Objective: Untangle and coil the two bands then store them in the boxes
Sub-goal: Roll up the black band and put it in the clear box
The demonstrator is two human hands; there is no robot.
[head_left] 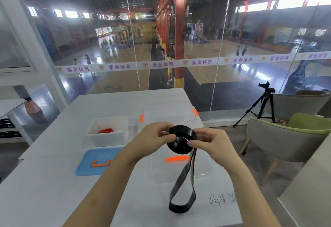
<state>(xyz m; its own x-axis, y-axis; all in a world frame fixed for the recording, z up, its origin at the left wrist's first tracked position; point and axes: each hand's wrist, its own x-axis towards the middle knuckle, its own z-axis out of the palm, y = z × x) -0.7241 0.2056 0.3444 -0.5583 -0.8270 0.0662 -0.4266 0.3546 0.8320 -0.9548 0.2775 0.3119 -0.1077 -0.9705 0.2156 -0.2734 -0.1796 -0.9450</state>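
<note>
Two bands: one black band [177, 148] and one red band [106, 130] at ten o'clock from it. Two hands: the left hand [157, 133] and the right hand [209, 142]. Two boxes: a white box [107, 140] at ten o'clock from the hands and a clear box [168, 108] at twelve. Two lids: a blue lid [86, 166] at eight o'clock and a clear lid [200, 169] at six. Two orange handles: the blue lid's handle [100, 163] and the clear lid's handle [176, 159]. Two chairs: a green-edged chair [279, 142] at three o'clock and a grey chair [290, 103] at two. One tripod [263, 106], also at two. One table [53, 182].
</note>
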